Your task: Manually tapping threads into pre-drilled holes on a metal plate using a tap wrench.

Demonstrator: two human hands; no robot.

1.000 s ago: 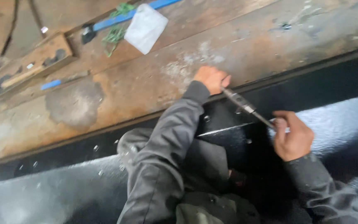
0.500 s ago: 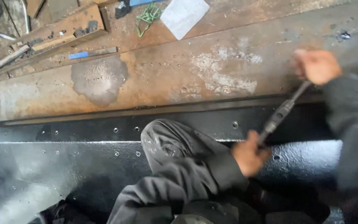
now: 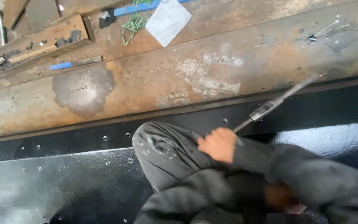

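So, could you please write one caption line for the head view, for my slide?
A hand grips a long metal tool over a wet black steel beam, beside rusty plates.

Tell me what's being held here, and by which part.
A hand grips a long metal tool by its lower end; the rod slants up to the right. Blur hides which hand it is.

One hand (image 3: 218, 144), one metal rod (image 3: 270, 107) — one white sheet (image 3: 167, 20) (flat).

rusty steel beam (image 3: 179, 89) | white sheet (image 3: 168, 20) | green wire (image 3: 132, 25) | blue bar (image 3: 60, 66)
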